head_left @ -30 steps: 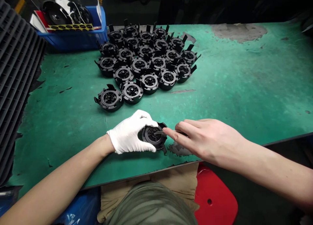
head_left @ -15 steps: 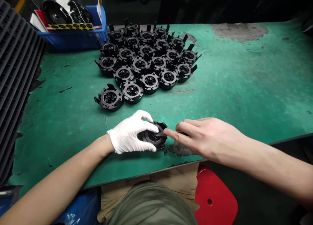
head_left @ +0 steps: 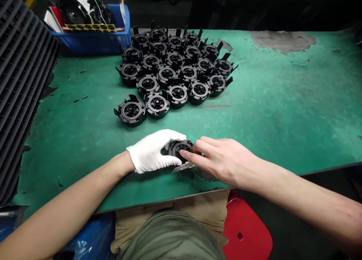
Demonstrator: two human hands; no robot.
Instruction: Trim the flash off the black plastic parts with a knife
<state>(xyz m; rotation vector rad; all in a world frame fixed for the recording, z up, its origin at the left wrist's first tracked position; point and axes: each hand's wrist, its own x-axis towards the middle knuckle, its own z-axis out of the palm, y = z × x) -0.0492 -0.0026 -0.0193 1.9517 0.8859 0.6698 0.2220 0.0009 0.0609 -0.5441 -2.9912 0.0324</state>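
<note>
My left hand [head_left: 155,150], in a white glove, is closed around the left side of a round black plastic part [head_left: 178,148] near the table's front edge. My bare right hand [head_left: 223,158] grips a utility knife [head_left: 185,166], whose blade points left along the near side of the part. The right index finger reaches over the part's face, and the palm hides most of the knife's handle. Beyond my hands, several similar black round parts [head_left: 177,92] with upright tabs sit in a cluster on the green table [head_left: 268,113].
A blue bin [head_left: 93,43] holding black parts and papers stands at the back left. Ribbed dark trays [head_left: 25,75] are stacked along the left edge. A red stool [head_left: 249,230] is below the table's front edge, right of my lap. The green surface has worn grey patches.
The knife blade has gone from the part's middle to its near side and now lies flatter. My left fingers have shifted around the part's rim. The view has moved slightly.
</note>
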